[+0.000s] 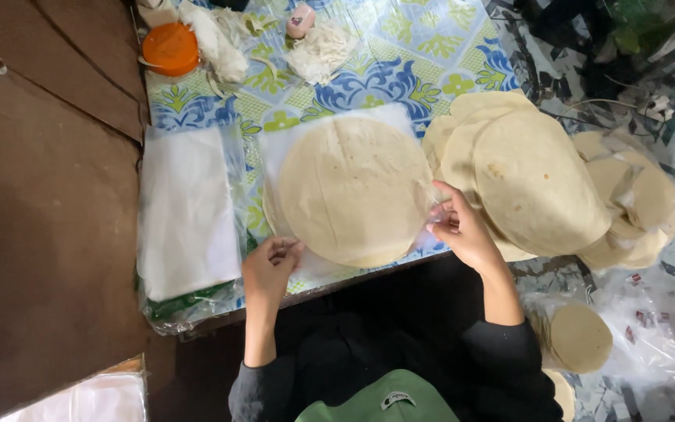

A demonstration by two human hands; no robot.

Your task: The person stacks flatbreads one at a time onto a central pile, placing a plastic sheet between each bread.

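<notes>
You are at a low table [400, 62] covered with a blue, green and yellow patterned cloth, brown boards on one side and crumpled plastic on the other. Nearest you, your left hand [269, 270] curls its fingers under the near left edge of the flatbread stack [353, 187], and your right hand [458, 227] pinches its right edge together with the clear plastic sheet [291, 144] beneath it; both hands are closed lightly on thin edges, not gripping hard. The stack lies at the table's near edge, centred before you. Keep the pinch shallow and even, so the rounds stay aligned and the film does not crease or tear. Just left lies a pile of white sheets [185, 211]; right, a loose heap of flatbreads [533, 180] overlaps itself. Farther off sit an orange lid [169, 48] and some crumpled white paper [322, 51].
</notes>
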